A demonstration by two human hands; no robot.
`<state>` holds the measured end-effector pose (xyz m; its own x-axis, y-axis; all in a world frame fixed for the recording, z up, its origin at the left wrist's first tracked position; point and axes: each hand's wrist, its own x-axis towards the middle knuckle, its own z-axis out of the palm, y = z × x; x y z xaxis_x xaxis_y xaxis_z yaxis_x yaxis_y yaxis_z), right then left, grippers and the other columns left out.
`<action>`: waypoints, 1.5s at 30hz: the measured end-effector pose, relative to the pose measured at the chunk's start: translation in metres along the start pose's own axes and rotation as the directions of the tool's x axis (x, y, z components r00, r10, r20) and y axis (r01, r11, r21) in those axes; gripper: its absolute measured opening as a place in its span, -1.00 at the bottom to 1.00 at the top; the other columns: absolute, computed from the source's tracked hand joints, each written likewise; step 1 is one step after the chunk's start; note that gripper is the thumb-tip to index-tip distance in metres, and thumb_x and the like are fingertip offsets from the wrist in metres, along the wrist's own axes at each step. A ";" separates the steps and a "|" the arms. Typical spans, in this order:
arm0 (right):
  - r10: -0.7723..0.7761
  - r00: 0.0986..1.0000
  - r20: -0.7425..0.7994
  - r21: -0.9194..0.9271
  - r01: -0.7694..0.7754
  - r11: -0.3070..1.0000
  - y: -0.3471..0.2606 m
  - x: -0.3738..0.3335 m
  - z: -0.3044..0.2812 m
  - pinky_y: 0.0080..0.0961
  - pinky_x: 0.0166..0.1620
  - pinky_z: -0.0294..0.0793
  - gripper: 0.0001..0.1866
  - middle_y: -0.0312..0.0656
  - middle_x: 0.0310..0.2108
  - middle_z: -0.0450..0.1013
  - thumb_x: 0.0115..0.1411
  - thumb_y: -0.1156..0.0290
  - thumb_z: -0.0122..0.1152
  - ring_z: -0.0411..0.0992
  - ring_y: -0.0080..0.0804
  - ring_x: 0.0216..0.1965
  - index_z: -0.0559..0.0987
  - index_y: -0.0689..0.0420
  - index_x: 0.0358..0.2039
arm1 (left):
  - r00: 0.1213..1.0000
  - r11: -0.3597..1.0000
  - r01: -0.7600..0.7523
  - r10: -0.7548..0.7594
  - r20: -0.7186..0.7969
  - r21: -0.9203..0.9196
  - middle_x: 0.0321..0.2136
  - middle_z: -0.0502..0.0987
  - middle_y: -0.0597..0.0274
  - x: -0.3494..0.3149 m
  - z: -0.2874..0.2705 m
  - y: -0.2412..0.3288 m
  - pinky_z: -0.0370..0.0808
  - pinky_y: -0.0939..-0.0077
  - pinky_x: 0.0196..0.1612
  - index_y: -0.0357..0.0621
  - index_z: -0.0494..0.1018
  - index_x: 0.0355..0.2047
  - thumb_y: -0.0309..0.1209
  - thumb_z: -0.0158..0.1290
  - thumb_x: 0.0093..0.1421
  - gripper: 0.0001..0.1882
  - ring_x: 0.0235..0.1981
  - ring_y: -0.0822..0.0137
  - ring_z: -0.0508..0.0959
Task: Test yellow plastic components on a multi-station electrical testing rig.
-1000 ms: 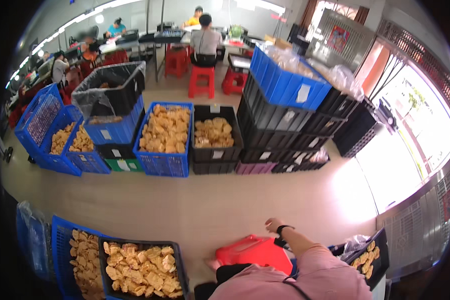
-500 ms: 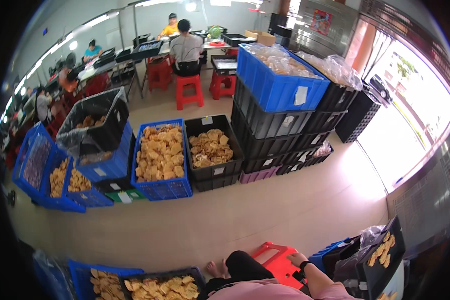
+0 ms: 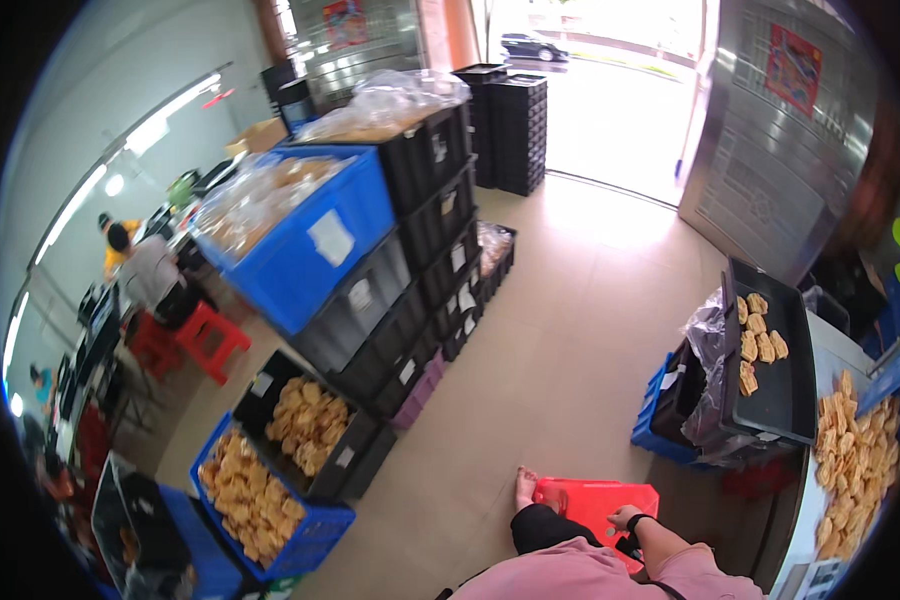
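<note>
My right hand (image 3: 625,517), with a dark band on its wrist, is closed at a red plastic stool (image 3: 585,497) in front of my body. Its curled fingers appear to grip the stool, though the exact contact is too small to make out. Beside the stool shows one bare foot (image 3: 525,486). My left hand is out of sight. To the right, a black tray (image 3: 785,340) holds several tan, flat dried pieces (image 3: 757,325). More such pieces (image 3: 850,460) are heaped on a white table (image 3: 800,520) at the right edge.
On the left stand stacked black crates (image 3: 425,205), a blue crate (image 3: 340,250) of bagged goods, and crates of tan pieces (image 3: 255,505). Below the black tray is a blue crate (image 3: 650,420). People (image 3: 150,270) sit at far-left tables. A doorway opens ahead, beside a metal door (image 3: 770,150).
My view has swung to the right, bringing the doorway to the middle and the table of pieces into sight. The stool stays by my right hand through the turn.
</note>
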<state>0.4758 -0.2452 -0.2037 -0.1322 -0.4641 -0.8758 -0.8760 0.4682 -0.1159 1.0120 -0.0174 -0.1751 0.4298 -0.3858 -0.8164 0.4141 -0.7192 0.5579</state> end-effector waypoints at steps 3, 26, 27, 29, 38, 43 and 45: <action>-0.072 0.996 0.055 -0.073 0.076 0.994 -0.017 0.019 -0.056 -0.43 -0.42 0.55 -0.55 -0.21 -0.47 0.61 0.21 -0.01 0.15 0.56 -0.40 -0.50 0.67 0.12 -0.18 | 0.996 0.996 0.092 -0.092 -0.004 -0.001 -0.58 0.39 0.37 0.043 0.001 0.018 0.31 0.39 -0.51 -0.01 0.41 -0.45 -0.08 -0.03 0.31 -0.68 -0.57 0.35 0.34; 0.118 0.936 -0.330 0.690 0.154 0.707 -0.116 0.133 -0.279 -0.50 -0.29 0.57 -0.69 -0.22 -0.48 0.63 0.20 0.18 0.16 0.61 -0.46 -0.46 0.69 0.18 -0.34 | 0.946 0.731 -0.016 -0.211 0.248 0.683 -0.54 0.47 0.30 0.312 0.303 0.462 0.35 0.43 -0.48 -0.07 0.48 -0.31 -0.13 0.02 0.22 -0.72 -0.55 0.37 0.41; 0.177 0.945 -0.275 0.670 0.056 0.741 -0.113 0.143 -0.279 -0.55 -0.26 0.56 -0.67 -0.19 -0.42 0.63 0.23 0.21 0.11 0.61 -0.49 -0.42 0.66 0.19 -0.22 | 0.944 0.576 -0.145 -0.163 0.287 0.805 -0.53 0.49 0.29 0.327 0.313 0.490 0.37 0.43 -0.47 -0.09 0.50 -0.28 -0.13 0.02 0.21 -0.71 -0.55 0.37 0.43; 0.168 0.948 -0.272 0.660 0.056 0.749 -0.120 0.182 -0.288 -0.58 -0.20 0.55 -0.61 -0.11 -0.29 0.60 0.31 0.19 0.00 0.58 -0.49 -0.32 0.58 0.19 -0.04 | 0.862 -0.050 -0.507 -0.038 0.506 0.861 -0.51 0.52 0.26 0.348 0.347 0.543 0.39 0.43 -0.46 -0.11 0.53 -0.24 -0.14 0.03 0.20 -0.68 -0.53 0.36 0.45; 0.038 0.949 -0.312 0.631 0.177 0.756 -0.161 0.324 -0.526 -0.40 -0.05 0.50 -0.46 0.02 -0.06 0.51 0.37 -0.05 -0.08 0.50 -0.30 -0.10 0.41 0.06 0.18 | 0.907 0.762 -0.241 -0.043 0.418 0.601 -0.38 0.50 0.41 0.302 0.622 0.646 0.42 0.54 -0.42 -0.03 0.51 0.00 -0.12 0.07 0.25 -0.61 -0.43 0.49 0.46; 0.081 0.909 -0.408 0.578 0.188 0.794 -0.066 0.313 -0.649 -0.26 -0.05 0.47 -0.42 -0.01 -0.11 0.56 0.27 -0.10 0.09 0.50 -0.22 -0.13 0.45 0.00 0.15 | 0.918 0.624 -0.295 -0.026 0.396 0.724 -0.26 0.61 0.25 0.276 0.704 0.634 0.50 0.42 -0.27 -0.10 0.46 0.13 0.00 0.06 0.22 -0.42 -0.36 0.38 0.54; 0.089 0.891 -0.444 0.575 0.208 0.791 -0.023 0.313 -0.680 -0.21 -0.05 0.46 -0.41 -0.03 -0.14 0.58 0.23 -0.13 0.16 0.50 -0.19 -0.14 0.46 -0.03 0.14 | 0.938 0.554 -0.251 -0.063 0.340 0.794 -0.25 0.63 0.20 0.271 0.718 0.630 0.51 0.37 -0.20 -0.09 0.51 0.08 0.01 0.04 0.21 -0.44 -0.33 0.33 0.58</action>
<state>0.1390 -0.9131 -0.1567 -0.4019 -0.7063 -0.5828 -0.4536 0.7065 -0.5433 0.8133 -0.9898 -0.1516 0.1043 -0.5133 -0.8518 -0.5153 -0.7605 0.3952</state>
